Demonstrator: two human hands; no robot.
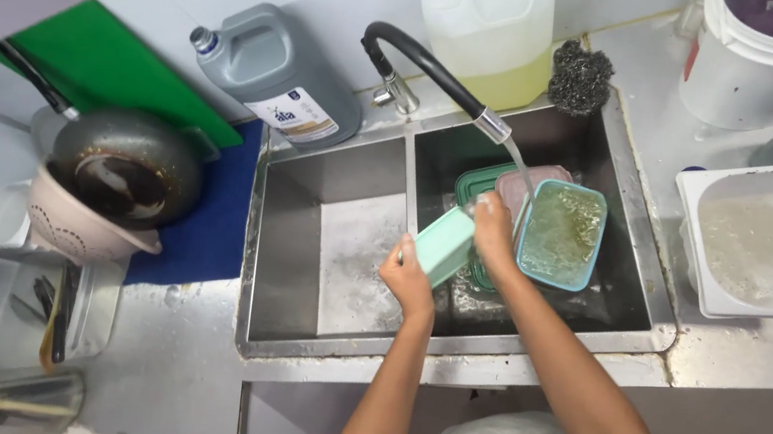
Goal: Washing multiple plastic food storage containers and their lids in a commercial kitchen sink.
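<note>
Both the left hand [406, 279] and right hand [492, 229] grip a green lid [444, 244] beside the water-filled container [559, 233].

A working kitchen's wash-up corner: a steel double sink [324, 239] with a running tap [427, 63], detergent jugs [276, 73] against the wall, a dirty pan [125, 163], and tubs [772, 238] on the counter.

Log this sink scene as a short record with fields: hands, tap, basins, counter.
left hand: grips the lower end of a mint-green container lid
right hand: on the lid's upper end, under the water stream
tap: black hose spout, running
right basin: blue-rimmed container of sudsy water, pink and green containers beneath
left basin: only suds
counter left: dirty wok on a pink colander, grey jug
counter right: white tub of soapy water
</note>
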